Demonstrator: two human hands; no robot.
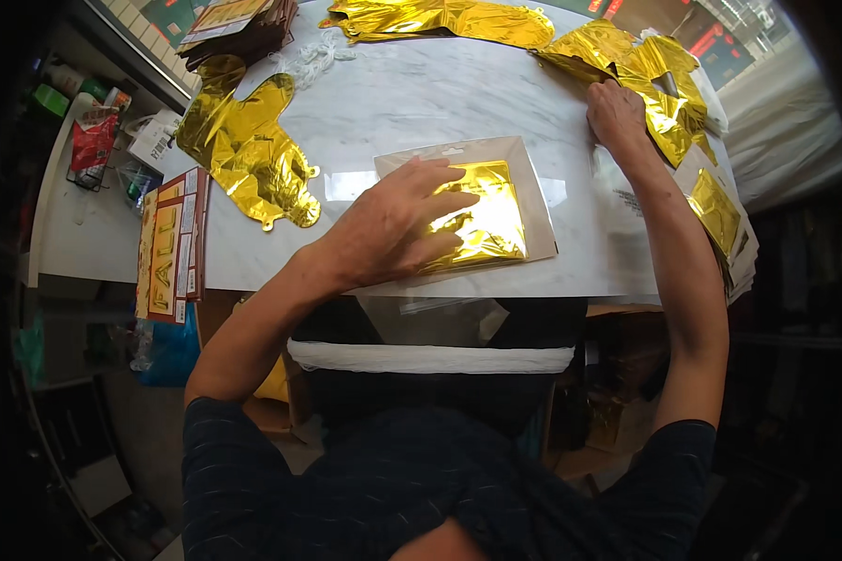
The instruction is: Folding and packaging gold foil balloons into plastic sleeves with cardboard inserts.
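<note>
While left fingers (454,200) spread across folded foil (500,217), right fingers (602,91) pinch gold foil (587,49).

The foil packet (494,220) is gold, the tabletop (370,107) grey-veined white.

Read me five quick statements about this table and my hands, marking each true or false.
1. The left hand is over a folded gold foil packet. True.
2. The right hand is at loose gold foil on the far right of the table. True.
3. The packet lies directly on the bare table. False: a greyish card lies beneath it.
4. Both sleeves are white. False: they are dark sleeves.
5. White strands lie toward the table's far left. True.
</note>
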